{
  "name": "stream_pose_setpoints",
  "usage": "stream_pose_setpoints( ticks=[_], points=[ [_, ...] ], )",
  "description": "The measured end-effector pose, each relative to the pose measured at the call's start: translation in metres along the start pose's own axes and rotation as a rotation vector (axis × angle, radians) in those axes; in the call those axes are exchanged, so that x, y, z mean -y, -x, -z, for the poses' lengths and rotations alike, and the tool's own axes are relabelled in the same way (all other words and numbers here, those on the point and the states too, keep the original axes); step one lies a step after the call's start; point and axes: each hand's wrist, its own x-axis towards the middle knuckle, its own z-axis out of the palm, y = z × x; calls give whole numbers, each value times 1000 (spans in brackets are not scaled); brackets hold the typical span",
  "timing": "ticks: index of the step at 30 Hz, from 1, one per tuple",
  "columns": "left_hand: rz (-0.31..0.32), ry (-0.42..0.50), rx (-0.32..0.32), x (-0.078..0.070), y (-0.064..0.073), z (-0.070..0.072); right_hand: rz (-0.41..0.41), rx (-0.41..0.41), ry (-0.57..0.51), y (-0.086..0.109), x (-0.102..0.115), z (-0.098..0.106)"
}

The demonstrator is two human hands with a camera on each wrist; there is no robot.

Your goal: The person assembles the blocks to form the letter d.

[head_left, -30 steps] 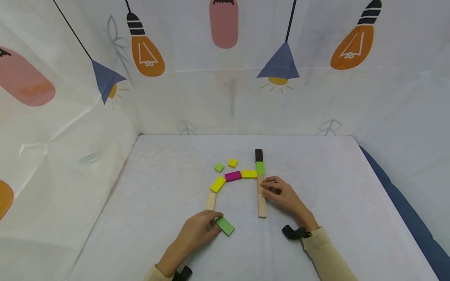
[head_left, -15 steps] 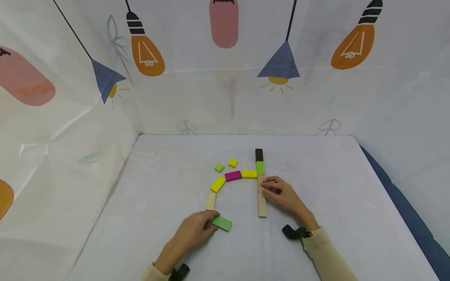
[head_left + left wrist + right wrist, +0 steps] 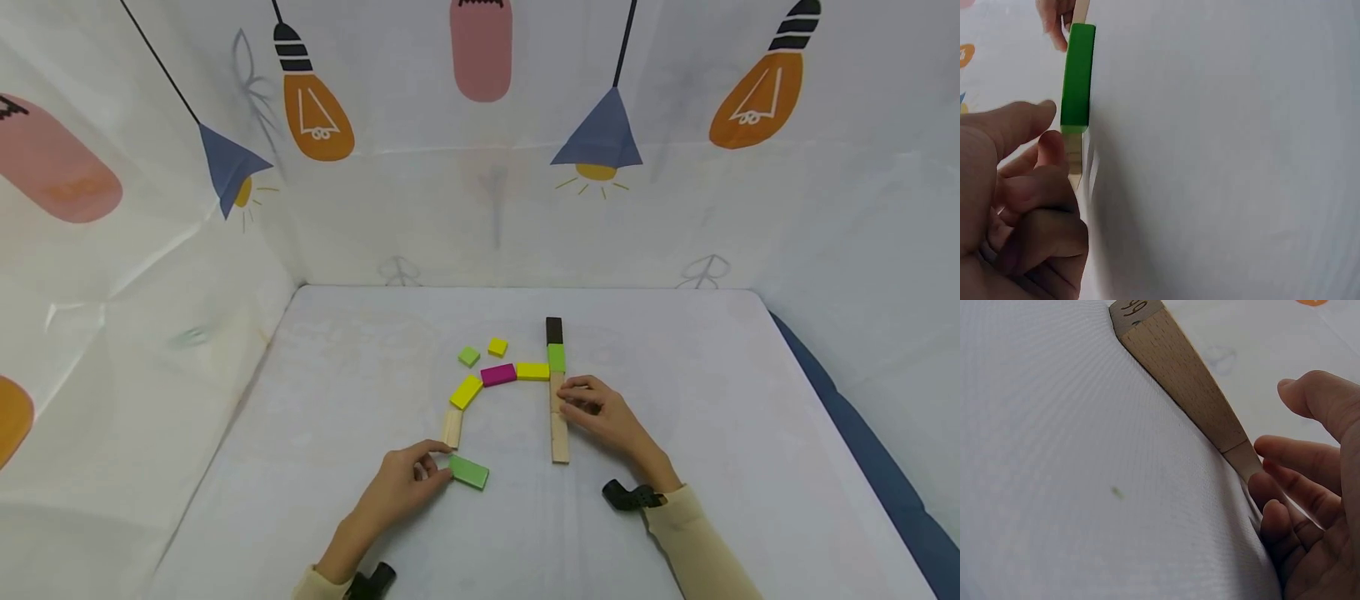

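Note:
A green block (image 3: 469,472) lies on the table, slightly tilted, below a plain wooden block (image 3: 452,428). My left hand (image 3: 403,479) is at the green block's left end, thumb and index fingertip close to it. In the left wrist view a small gap shows between the thumb and the green block (image 3: 1079,78), and the other fingers are loosely bent. My right hand (image 3: 606,417) rests beside a straight column of wooden blocks (image 3: 559,437), its fingertips at the column's right side. In the right wrist view its fingers are relaxed by the wooden block (image 3: 1179,381), pinching nothing.
From the wooden block a curve continues through a yellow block (image 3: 467,392), a magenta block (image 3: 498,375) and another yellow block (image 3: 533,372) to the column. A light green block (image 3: 557,357) and black block (image 3: 554,330) top the column. Small green (image 3: 468,357) and yellow (image 3: 497,347) pieces lie behind.
The green block has turned closer to level and shifted slightly left and up. My left hand has drawn back left from it, its fingers loosening. My right hand has stayed in place.

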Motion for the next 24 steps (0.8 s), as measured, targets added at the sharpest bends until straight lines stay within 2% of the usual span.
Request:
stream_pose_setpoints(
  ticks=[4,8,14,24],
  points=[
    [50,94,-21,-1,1,-6,-1,0,1,0,0,0],
    [55,137,-22,-4,1,-12,-10,-2,3,-1,0,0],
    [23,106,-19,-8,0,-17,-19,4,0,0,1,0],
    [60,43,-48,-12,-1,-16,-16,1,-3,0,-1,0]
  ],
)
